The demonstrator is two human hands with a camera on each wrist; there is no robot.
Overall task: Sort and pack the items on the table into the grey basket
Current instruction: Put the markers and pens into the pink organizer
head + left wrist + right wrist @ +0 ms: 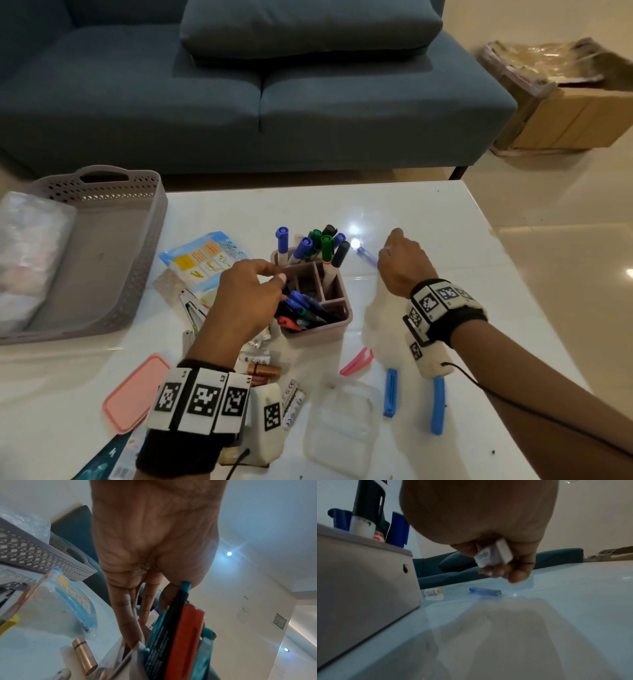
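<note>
The grey basket (102,246) stands at the table's left with a clear plastic bag (30,246) inside. At the centre is a mauve pen organizer (337,315) with upright markers (327,245) and leaning pens (305,306). My left hand (274,274) hovers over the pen compartment, thumb and forefinger tips together. In the left wrist view its other fingers (126,615) hang straight beside the pens (181,635); a grip is hidden. My right hand (390,246), right of the organizer, curls round a small white block (493,554). A blue cap (485,591) lies below it.
Batteries (263,370), a pink lid (137,394), a clear tub (342,428), two blue clips (390,392) and a pink clip (356,365) lie at the table's front. A blue packet (205,257) lies between basket and organizer. A blue sofa (239,102) stands behind.
</note>
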